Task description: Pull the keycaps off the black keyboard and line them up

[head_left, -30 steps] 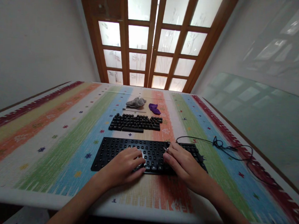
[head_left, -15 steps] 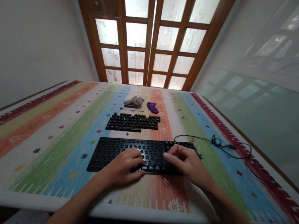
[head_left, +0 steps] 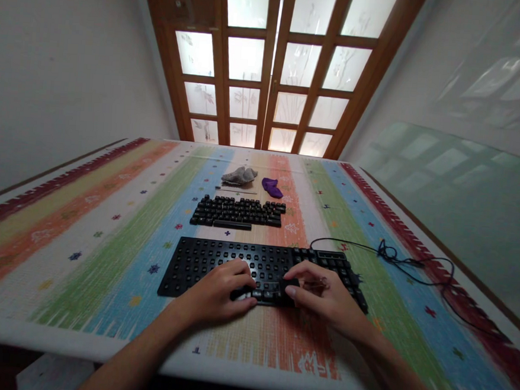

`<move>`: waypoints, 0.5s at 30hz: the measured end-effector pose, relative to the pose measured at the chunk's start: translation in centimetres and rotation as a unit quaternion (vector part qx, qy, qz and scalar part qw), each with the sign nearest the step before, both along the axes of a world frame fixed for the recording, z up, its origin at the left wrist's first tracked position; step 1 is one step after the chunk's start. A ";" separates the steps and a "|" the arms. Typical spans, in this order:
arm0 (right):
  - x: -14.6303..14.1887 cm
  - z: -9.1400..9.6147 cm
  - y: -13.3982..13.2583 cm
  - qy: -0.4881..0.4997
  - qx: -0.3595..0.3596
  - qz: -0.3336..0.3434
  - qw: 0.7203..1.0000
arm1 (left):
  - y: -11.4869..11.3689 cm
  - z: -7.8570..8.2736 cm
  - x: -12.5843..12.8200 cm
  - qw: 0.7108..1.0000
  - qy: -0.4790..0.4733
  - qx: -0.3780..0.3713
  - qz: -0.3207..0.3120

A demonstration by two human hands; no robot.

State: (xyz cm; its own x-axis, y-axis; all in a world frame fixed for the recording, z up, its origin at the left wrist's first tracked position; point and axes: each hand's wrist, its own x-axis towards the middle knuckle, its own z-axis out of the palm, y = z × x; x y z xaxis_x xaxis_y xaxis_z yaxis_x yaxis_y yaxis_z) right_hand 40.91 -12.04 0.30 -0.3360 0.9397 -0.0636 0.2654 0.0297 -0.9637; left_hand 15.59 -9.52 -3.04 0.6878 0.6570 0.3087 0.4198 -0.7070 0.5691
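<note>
A black keyboard (head_left: 220, 259) lies on the table before me, most of its left and middle stripped to bare switches; keycaps are still seated on its right side. My left hand (head_left: 227, 285) rests on the front middle, fingers curled over the top and thumb at the near edge, holding the keyboard. To the right, my right hand (head_left: 320, 291) pinches a black keycap (head_left: 288, 285) between thumb and index finger, low over the front edge. Thin wire (head_left: 323, 282), seemingly part of a keycap puller, shows among that hand's fingers.
Behind the keyboard, removed keycaps (head_left: 238, 211) stand in rows. Farther back are a thin stick-like tool (head_left: 236, 190), a grey cloth (head_left: 240, 176) and a purple cloth (head_left: 272, 188). The black cable (head_left: 398, 258) trails right across the striped tablecloth (head_left: 117, 256).
My right hand has shifted from the keyboard's right section down and left, its index finger now extended to the keycap. The left hand keeps its place. The view has swung slightly left.
</note>
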 end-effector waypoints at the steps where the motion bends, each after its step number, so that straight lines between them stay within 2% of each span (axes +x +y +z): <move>1: 0.1 0.0 -0.1 -0.013 0.007 0.007 1.000 | 0.0 0.0 0.0 1.000 0.000 -0.006 0.002; 8: 0.1 -0.3 -0.5 -0.051 0.025 -0.001 0.998 | -0.1 -0.1 -0.1 1.000 0.002 -0.023 0.006; 15: -0.6 0.4 -1.2 -0.086 0.036 0.016 0.995 | -0.1 0.1 0.0 1.000 0.003 -0.030 0.004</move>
State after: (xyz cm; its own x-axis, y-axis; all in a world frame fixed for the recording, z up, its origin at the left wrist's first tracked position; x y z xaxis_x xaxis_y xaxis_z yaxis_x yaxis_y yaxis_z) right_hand 40.28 -13.22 0.65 -0.3552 0.9331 -0.0554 0.4246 0.1083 -0.8989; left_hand 15.58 -9.57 -2.91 0.6845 0.6789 0.2654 0.4277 -0.6689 0.6080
